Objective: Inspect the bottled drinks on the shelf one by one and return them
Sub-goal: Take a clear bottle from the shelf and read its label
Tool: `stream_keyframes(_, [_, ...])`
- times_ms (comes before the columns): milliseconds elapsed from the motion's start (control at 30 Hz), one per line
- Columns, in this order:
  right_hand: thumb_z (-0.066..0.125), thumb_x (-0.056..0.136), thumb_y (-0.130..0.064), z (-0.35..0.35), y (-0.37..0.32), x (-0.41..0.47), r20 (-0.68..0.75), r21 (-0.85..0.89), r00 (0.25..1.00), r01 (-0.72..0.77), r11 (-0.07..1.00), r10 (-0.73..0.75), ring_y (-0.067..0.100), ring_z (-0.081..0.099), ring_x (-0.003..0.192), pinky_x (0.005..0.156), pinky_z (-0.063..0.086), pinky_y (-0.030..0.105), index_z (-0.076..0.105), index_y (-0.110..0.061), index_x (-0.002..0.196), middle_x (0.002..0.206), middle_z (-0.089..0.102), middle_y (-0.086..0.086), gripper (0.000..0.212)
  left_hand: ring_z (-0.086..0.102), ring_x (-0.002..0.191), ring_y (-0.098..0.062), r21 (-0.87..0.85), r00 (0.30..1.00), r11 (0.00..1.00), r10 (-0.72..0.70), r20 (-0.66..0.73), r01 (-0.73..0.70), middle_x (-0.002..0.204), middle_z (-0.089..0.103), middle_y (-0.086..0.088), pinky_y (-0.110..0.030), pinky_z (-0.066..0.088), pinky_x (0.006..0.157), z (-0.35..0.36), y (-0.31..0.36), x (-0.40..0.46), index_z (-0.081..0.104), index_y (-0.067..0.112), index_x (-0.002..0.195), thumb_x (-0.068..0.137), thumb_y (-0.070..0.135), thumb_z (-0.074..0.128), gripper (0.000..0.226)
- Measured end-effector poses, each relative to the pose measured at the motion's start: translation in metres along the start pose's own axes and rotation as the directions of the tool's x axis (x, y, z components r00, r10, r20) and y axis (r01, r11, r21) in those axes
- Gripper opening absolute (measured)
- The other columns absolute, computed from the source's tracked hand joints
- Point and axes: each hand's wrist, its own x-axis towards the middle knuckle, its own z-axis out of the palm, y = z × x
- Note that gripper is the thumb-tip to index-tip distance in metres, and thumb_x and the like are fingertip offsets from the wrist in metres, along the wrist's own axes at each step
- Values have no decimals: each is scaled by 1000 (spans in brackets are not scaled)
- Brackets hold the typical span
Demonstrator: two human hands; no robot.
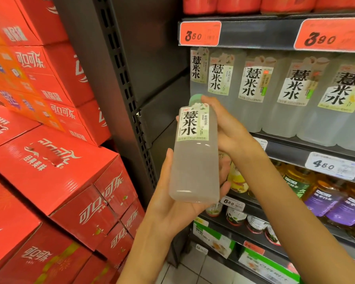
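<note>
A tall square bottle (194, 160) of cloudy pale drink, with a white and green label and a green cap, is held upright in front of the shelf. My left hand (172, 203) cups its base, thumb along the left side and fingers curled behind. My right hand (225, 128) grips its upper part from the right, with a fingertip by the cap. Behind it, a row of matching bottles (252, 89) stands on the shelf (291, 148).
Red price tags (199, 33) hang on the shelf edge above. Lower shelves carry yellow and purple-labelled bottles (326, 197) and small jars (236, 216). Stacked red cola cartons (59, 177) fill the left side. A dark shelf upright (127, 78) stands between.
</note>
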Motion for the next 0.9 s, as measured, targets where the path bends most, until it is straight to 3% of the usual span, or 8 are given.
stream_keyframes(100, [59,93,-32,-3,-9,-7,45,-88,983,183,979,-180,31,66,106,91,53,44,60,-10,110,110,70,18,27,55,114,-26,143,999,990,14,-36,-9,128,58,-12,-44,47,96,-10,0,0,56,19,133,87,56,50,59])
stream_keyframes(167, [58,93,-30,-3,-12,-13,121,-168,953,297,940,-279,27,68,102,81,57,37,58,-13,115,108,72,13,28,54,116,-29,372,991,927,94,-91,-54,131,59,-12,-46,42,95,-17,1,3,56,25,133,87,62,46,60])
stream_keyframes(267, [58,90,-30,-1,-10,-22,190,-261,906,418,870,-379,28,68,104,86,56,40,57,-19,113,109,72,11,26,58,114,-27,617,977,779,198,-78,-109,125,65,-9,-41,43,92,-24,1,5,59,24,127,70,59,74,69])
stream_keyframes(367, [65,82,-36,3,-6,-32,244,-408,875,483,775,-417,27,64,111,96,49,50,51,-22,122,120,66,9,45,65,110,-20,662,964,729,264,-40,-172,118,69,-5,-26,54,82,-31,-5,11,63,23,121,67,29,82,57])
stream_keyframes(467, [75,70,-41,3,2,-44,292,-562,849,524,640,-440,15,64,107,87,55,36,43,-29,128,120,62,-2,68,66,107,-21,683,914,677,405,-34,-275,114,71,-5,-24,55,78,-36,3,20,68,31,110,65,16,83,50])
stream_keyframes(600, [80,72,-19,-2,14,-51,332,-548,814,578,605,-477,10,63,108,83,56,27,41,-27,130,116,63,-8,71,66,108,-21,749,854,547,518,48,-374,116,69,-3,-28,56,80,-32,17,27,62,36,118,63,20,84,61])
stream_keyframes(733, [80,68,-9,-7,14,-60,377,-469,787,617,631,-489,7,62,106,79,54,22,47,-42,119,108,63,-19,69,68,104,-20,798,818,437,563,117,-415,113,70,-3,-24,55,77,-35,24,29,60,29,120,60,21,87,67])
stream_keyframes(900, [85,62,-13,-7,20,-69,466,-529,701,710,464,-540,11,56,112,92,50,28,47,-33,121,115,57,-14,73,63,110,-26,883,770,238,609,189,-405,114,67,-5,-35,56,84,-39,26,43,60,27,121,63,17,85,64])
